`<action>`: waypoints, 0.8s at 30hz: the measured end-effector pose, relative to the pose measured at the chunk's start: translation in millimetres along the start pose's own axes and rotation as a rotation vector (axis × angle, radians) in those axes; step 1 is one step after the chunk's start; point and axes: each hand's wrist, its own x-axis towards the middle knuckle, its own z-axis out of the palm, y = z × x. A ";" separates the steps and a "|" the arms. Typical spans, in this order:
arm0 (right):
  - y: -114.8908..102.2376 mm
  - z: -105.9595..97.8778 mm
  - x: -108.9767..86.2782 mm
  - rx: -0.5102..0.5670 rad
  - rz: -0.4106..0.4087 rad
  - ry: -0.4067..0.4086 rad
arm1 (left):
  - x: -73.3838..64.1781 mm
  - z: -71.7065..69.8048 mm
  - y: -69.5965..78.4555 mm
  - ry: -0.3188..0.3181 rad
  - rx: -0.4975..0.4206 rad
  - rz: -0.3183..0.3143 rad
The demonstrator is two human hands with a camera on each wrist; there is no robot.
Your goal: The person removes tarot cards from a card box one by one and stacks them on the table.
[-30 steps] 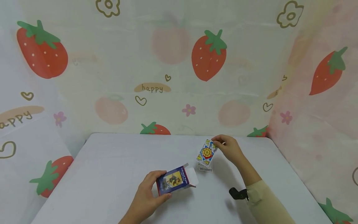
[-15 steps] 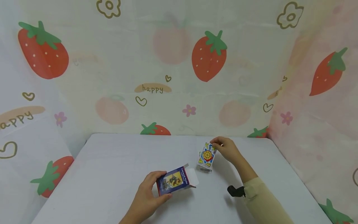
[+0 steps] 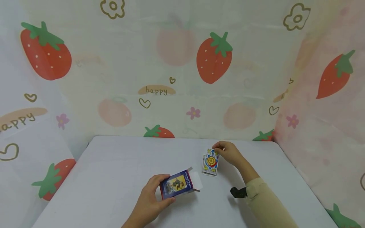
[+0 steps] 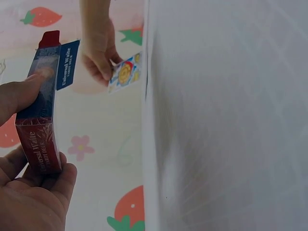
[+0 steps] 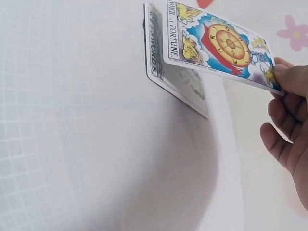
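Observation:
My left hand (image 3: 151, 198) grips a blue and red tarot card box (image 3: 176, 184) between thumb and fingers, its end flap hanging open toward the right. In the left wrist view the box (image 4: 41, 139) shows the words "Universal Waite Tarot Deck". My right hand (image 3: 229, 154) pinches a "Wheel of Fortune" tarot card (image 3: 211, 160) by its far corner, between thumb and finger. Under it on the table lies another tarot card (image 5: 185, 86), face up and mostly covered in the head view; "Swords" is legible on it in the right wrist view. The pinched card is tilted close above it.
A white-covered table (image 3: 114, 177) spreads under both hands. Behind it stands a backdrop (image 3: 182, 104) printed with strawberries, hearts and flowers, which continues along both sides. A black device (image 3: 238, 192) is strapped at the right sleeve cuff.
My right hand has come down and slightly nearer, lowering the Wheel of Fortune card so that it now lines up over the card below. The left hand and box have stayed in place.

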 end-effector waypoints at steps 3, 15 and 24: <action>-0.4 2.0 0.4 0.010 0.036 -0.012 | -0.2 -0.4 0.3 -0.005 0.000 -0.001; 7.6 13.0 2.9 -0.022 0.073 -0.005 | -0.1 0.1 -2.6 -0.002 0.007 0.023; 16.6 21.4 6.9 -0.002 0.048 0.015 | 0.5 -0.7 -2.0 -0.009 0.008 0.010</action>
